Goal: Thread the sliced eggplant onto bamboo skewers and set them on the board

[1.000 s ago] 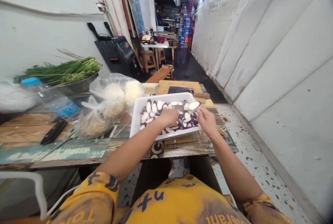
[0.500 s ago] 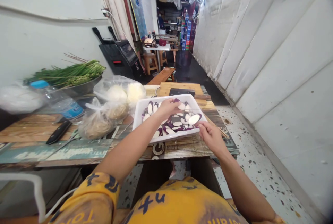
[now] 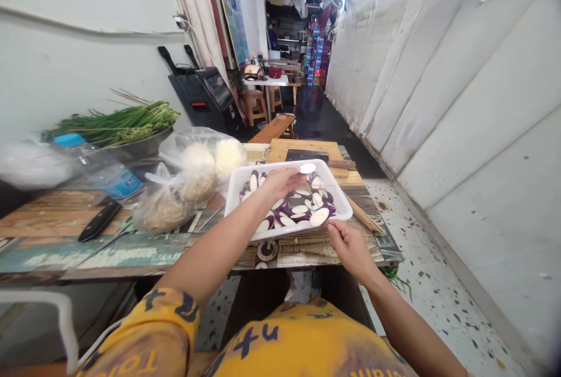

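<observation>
A white plastic tray [image 3: 346, 204] holds many oval eggplant slices [image 3: 287, 221] with purple skin and pale flesh. Over the tray, my left hand [image 3: 284, 183] is closed with an eggplant slice [image 3: 307, 169] at its fingertips. At the tray's near right edge, my right hand [image 3: 349, 245] pinches the end of a thin skewer. An eggplant slice [image 3: 319, 217] is threaded on that skewer just beyond my fingers, and the skewer's thin shaft runs up towards my left hand. Loose bamboo skewers [image 3: 366, 214] lie on the table to the right of the tray.
Behind the tray lie a cutting board [image 3: 280, 148] and a cleaver [image 3: 307, 155]. To the left are tied plastic bags [image 3: 162, 207], a water bottle [image 3: 107, 175], a black-handled knife [image 3: 100, 222] and a metal bowl [image 3: 144, 146] of green stalks [image 3: 118, 123].
My right hand has moved slightly left and down with the skewer and its threaded slice. The slice in my left fingers has risen and turned flatter.
</observation>
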